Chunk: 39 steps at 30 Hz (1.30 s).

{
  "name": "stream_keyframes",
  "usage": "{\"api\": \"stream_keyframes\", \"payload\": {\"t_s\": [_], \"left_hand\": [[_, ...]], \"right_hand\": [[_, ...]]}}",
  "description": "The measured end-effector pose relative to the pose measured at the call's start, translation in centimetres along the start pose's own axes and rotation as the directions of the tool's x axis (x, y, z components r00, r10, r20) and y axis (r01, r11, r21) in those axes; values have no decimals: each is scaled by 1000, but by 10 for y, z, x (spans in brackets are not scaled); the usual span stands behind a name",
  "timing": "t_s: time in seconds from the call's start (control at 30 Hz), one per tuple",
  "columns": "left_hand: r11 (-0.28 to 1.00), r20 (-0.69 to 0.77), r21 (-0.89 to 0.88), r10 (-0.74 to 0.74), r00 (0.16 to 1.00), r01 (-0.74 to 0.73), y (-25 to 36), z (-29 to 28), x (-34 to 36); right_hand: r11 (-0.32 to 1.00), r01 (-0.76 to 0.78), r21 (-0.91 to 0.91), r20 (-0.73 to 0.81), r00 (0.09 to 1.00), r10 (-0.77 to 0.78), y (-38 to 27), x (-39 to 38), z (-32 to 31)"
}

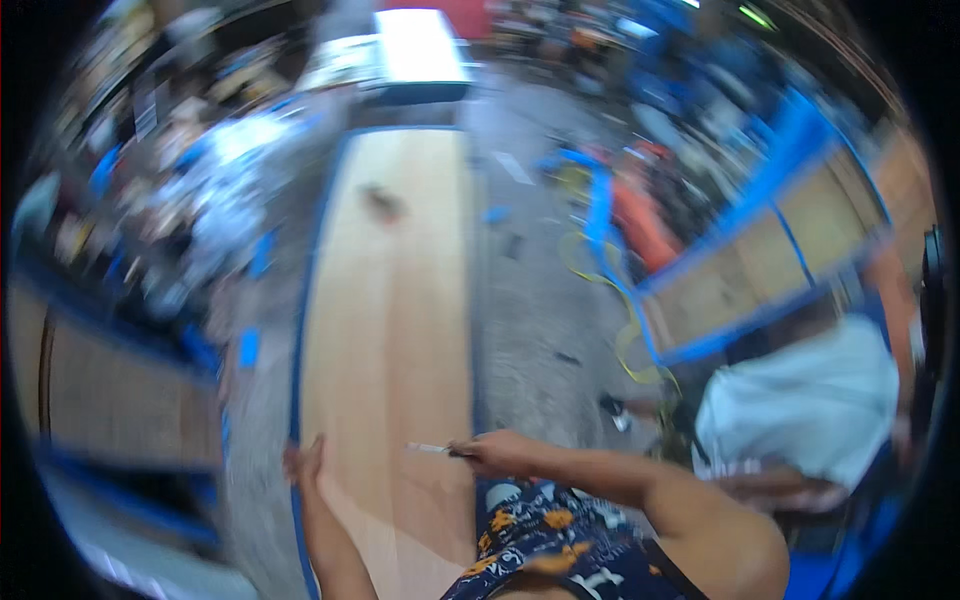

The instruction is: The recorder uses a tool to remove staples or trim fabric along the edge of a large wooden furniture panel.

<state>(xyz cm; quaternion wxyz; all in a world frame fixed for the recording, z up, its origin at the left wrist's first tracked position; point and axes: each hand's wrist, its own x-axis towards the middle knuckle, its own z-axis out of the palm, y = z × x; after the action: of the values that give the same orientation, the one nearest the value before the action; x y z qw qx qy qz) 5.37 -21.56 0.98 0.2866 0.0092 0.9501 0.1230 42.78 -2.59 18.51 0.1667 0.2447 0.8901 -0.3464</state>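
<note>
A long pale plywood board with blue edging (pixel 385 310) lies lengthwise before me, with a dark mark near its far end. My left hand (pixel 305 460) grips the board's left edge near the bottom of the view. My right hand (pixel 485 452) is closed on a slim tool with a dark handle and pale shaft (pixel 430 448), held over the board's near right part and pointing left. The picture is blurred, so the tool's exact kind is unclear.
A person in a pale shirt (pixel 795 400) is close at my right, beside an upright-edged blue-framed panel (pixel 750 270). A yellow hose (pixel 630 370) runs over the grey floor. Another framed panel (pixel 120 385) and heaped clutter (pixel 220 170) are at left; a white object (pixel 420 45) stands beyond the board.
</note>
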Motion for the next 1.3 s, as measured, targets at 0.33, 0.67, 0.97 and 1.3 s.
{"api": "stream_keyframes", "payload": {"t_s": [0.33, 0.67, 0.97, 1.3], "left_hand": [[603, -47, -55, 794, 605, -796, 113, 137, -89], [160, 640, -156, 768, 24, -975, 137, 232, -267], [149, 746, -121, 666, 10, -981, 130, 237, -269], [178, 759, -84, 649, 52, -981, 137, 235, -263]], "right_hand": [[999, 42, 21, -197, 980, -37, 39, -69, 36], [545, -636, 547, -271, 481, 834, 102, -281, 186], [-129, -791, 598, 261, 39, 965, 22, -371, 292], [-242, -587, 773, 361, 93, 928, 51, -335, 362]]}}
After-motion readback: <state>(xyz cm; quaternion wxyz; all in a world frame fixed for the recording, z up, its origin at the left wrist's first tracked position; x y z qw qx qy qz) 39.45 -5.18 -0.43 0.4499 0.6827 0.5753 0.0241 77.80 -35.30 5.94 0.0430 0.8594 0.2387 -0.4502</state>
